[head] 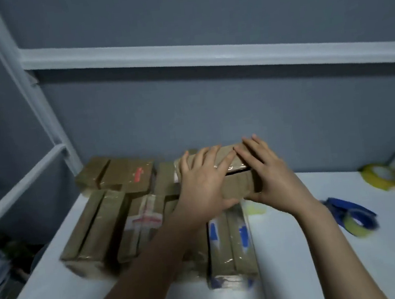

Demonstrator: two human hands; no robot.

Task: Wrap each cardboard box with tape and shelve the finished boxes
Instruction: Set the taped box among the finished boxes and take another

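The fingers (207,158) of the left hand (202,185) lie spread and straight across the top of a taped cardboard box (239,185). The fingers (257,150) of the right hand (274,178) lie the same way just beside them. Both thumbs hook the box's lower near edge, so each hand clasps it. The box sits at the back of a white shelf (297,248), above or on a box with blue marks (232,247); whether it has touched down I cannot tell.

To the left lie a box with a red-and-white label (143,224), a plain wrapped box (91,232) and a box with a red mark (126,175), all glossy with tape. A yellow tape roll (380,176) and a blue tape dispenser (355,218) rest to the right.

Judging by this, wrapping is largely done and this box is being shelved; no unwrapped box is in view.
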